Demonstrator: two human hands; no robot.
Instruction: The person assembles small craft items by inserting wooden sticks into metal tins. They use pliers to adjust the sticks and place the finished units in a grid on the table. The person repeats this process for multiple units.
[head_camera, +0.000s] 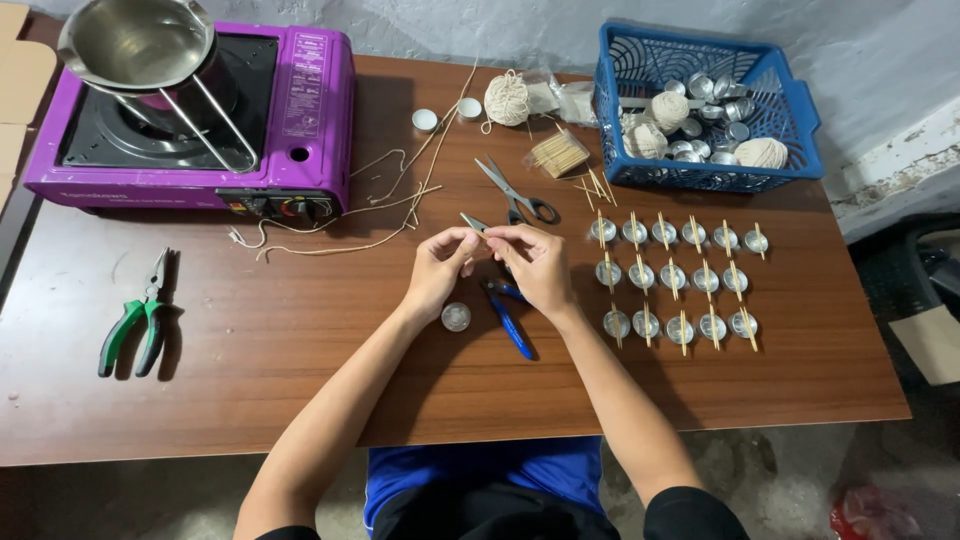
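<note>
Brown wooden table (300, 360) fills the head view, and both hands meet above its middle. The left hand (437, 272) and the right hand (540, 265) are raised just off the surface with fingertips pinched together, closed on something very small between them; it is too small to tell what it is. Blue-handled pliers (508, 320) are gripped by the right hand, their handles running down below the palm and their metal tips showing just above the pinched fingertips. A small round metal cup (456, 317) lies on the table directly below the left hand, between the two wrists, not touched by either.

Just beyond the fingertips lie scissors (515, 192) with black handles, blades open. To the right of the right hand stand three rows of small metal cups (672, 276), each with a thin wooden stick laid across its rim. Further off beyond those, a blue plastic basket (800, 110) holds more metal cups and balls of pale string. A loose bundle of wooden sticks (558, 153) and another ball of string (506, 98) lie beyond the scissors.

Lengths of pale cord (390, 200) trail over the table beyond the left hand. Well to the left of that hand rest green-handled pliers (138, 325), and beyond them a purple portable stove (200, 110) carries a metal pot (135, 40).
</note>
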